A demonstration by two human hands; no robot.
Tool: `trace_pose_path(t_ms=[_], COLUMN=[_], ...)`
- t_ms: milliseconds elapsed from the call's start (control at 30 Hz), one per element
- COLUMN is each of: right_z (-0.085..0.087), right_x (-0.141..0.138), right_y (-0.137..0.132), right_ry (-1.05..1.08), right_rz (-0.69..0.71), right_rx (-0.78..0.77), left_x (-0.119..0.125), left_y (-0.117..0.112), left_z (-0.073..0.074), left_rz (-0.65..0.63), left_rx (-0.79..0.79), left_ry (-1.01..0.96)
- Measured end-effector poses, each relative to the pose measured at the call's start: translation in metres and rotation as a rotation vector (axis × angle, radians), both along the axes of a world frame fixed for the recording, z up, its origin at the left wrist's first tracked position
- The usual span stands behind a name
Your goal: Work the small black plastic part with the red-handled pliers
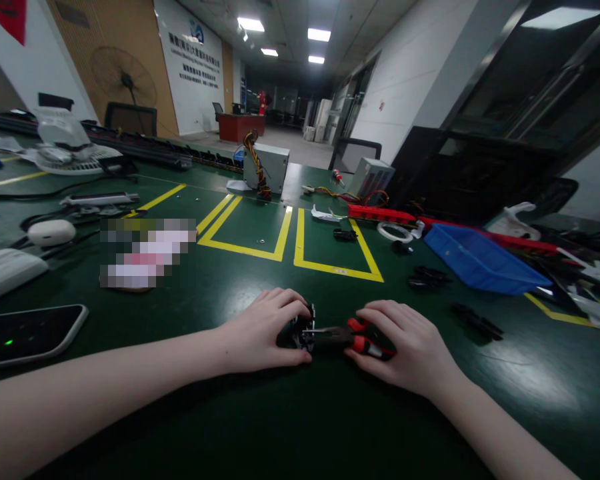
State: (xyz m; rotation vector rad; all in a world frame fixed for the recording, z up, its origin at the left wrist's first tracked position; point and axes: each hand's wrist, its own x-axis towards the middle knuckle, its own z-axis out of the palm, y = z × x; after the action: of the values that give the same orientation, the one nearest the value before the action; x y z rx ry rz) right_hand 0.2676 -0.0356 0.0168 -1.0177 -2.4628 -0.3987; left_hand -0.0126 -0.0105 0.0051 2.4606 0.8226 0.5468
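Just in front of me, my left hand (267,331) grips a small black part (305,331) with metal-looking edges between thumb and fingers. What exactly the part is does not show. My right hand (405,337) is closed around the red and black handles of a pair of pliers (333,339). The pliers point left, and their jaws meet the near side of the black part. Whether the jaws are clamped on it I cannot tell. Both hands are low over the green tabletop (220,427).
A blue tray (485,260) stands at the right, with black parts (427,277) beside it. Yellow tape (240,250) marks the table. A power supply (273,167) with cables stands at the back. A black device (30,333) and a white fan (70,137) are on the left.
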Motion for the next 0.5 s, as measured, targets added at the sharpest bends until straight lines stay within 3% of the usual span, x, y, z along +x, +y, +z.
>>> trace_pose_path(t_ms=[500], right_z=[-0.0020], right_x=[-0.0002], right_y=[-0.0014], right_ry=[-0.028], right_rz=[0.019], right_rx=[0.099], left_x=[-0.0004], left_y=[-0.0018], left_z=[0.0041], left_rz=[0.014], left_rx=[-0.002], left_ry=[0.021])
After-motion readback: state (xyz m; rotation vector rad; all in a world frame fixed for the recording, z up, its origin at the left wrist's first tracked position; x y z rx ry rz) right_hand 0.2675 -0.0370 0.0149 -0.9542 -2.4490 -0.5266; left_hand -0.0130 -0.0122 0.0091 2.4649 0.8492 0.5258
